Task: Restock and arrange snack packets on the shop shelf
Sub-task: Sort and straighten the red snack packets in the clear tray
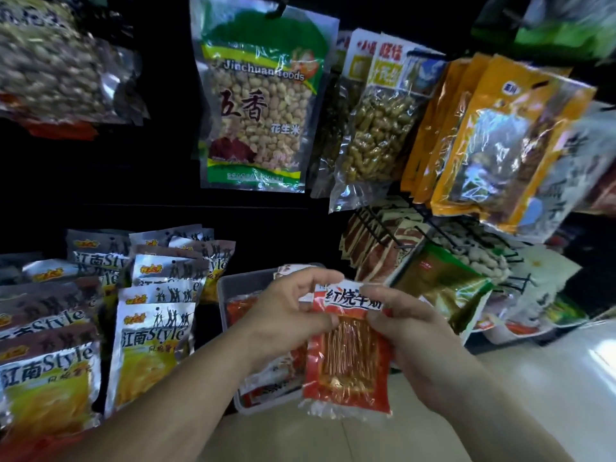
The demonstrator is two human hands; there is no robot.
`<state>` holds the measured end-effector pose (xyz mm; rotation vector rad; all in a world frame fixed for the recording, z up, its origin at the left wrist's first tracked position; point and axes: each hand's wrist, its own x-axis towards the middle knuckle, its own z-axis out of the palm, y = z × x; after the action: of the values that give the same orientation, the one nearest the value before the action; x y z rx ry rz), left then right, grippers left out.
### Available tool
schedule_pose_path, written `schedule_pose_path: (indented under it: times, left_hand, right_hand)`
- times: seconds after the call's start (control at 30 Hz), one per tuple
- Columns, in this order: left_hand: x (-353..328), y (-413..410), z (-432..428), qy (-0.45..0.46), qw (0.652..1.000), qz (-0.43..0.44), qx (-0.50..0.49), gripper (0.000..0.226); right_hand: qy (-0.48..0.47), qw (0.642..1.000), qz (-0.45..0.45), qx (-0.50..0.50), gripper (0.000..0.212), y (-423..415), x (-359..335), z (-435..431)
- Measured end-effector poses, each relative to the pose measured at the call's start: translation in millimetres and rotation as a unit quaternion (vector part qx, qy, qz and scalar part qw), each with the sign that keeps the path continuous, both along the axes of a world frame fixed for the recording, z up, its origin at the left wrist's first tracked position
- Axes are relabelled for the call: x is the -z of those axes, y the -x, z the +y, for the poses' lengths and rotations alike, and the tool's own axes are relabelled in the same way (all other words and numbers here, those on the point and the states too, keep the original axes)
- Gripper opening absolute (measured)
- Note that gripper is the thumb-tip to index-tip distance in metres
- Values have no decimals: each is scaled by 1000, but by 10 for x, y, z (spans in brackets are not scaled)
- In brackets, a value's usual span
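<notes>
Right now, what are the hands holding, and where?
The red snack packet, pinched at its top strip: left hand at the left side, right hand at the right.

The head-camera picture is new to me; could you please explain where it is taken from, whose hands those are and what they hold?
There is no machine here: a person wears one wide-angle camera on the head, looking forward and down, so the two arms reaching in from below are the person's own. The left hand and the right hand both pinch the top of a red snack packet, held above a clear plastic tray with more red packets in it. Left of the tray stand silver-and-yellow packets. Above, a peanut bag hangs from a hook, with orange packets hanging to its right.
</notes>
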<state>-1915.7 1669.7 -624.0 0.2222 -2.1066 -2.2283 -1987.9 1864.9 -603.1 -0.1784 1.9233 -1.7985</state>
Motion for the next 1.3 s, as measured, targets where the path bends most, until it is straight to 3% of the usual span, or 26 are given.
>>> schedule_pose_path:
  times: [0.13, 0.23, 0.37, 0.53, 0.63, 0.73, 0.87, 0.97, 1.03, 1.1, 1.17, 1.3]
  left_hand:
    - [47, 8, 64, 6, 996, -34, 77, 57]
    - [102, 32, 81, 16, 997, -37, 59, 52]
    - [79, 69, 71, 21, 999, -20, 22, 67]
    - [100, 69, 139, 8, 998, -32, 62, 75]
    - [87, 72, 174, 26, 999, -28, 37, 62]
    - [156, 97, 134, 45, 998, -32, 7, 60]
    - [176, 88, 125, 72, 996, -35, 35, 65]
    - [180, 95, 138, 121, 992, -21, 11, 65]
    - [190, 108, 167, 166, 986, 5, 19, 65]
    - [182, 126, 224, 241, 968, 54, 42, 55]
    - [190, 139, 299, 314, 940, 112, 73, 37]
    - [207, 120, 366, 250, 959, 96, 94, 23]
  right_hand:
    - [2, 998, 63, 32, 40, -35, 40, 49]
    - [-25, 993, 113, 11, 45, 53, 95, 78]
    - [-34, 996, 73, -49, 48, 101, 106, 105]
    - [15, 996, 74, 39, 54, 189, 144, 83]
    - [39, 995, 71, -55, 76, 191, 121, 132]
    - [-29, 982, 115, -150, 84, 194, 127, 200]
    - [-81, 969, 186, -138, 80, 238, 196, 217]
    - [-215, 912, 337, -88, 79, 292, 285, 198]
    - [-190, 895, 400, -49, 61, 294, 290, 194]
    - [-70, 938, 332, -64, 39, 226, 211, 136]
    - [3, 964, 241, -112, 35, 178, 175, 75]
    - [-21, 959, 282, -28, 35, 201, 153, 88]
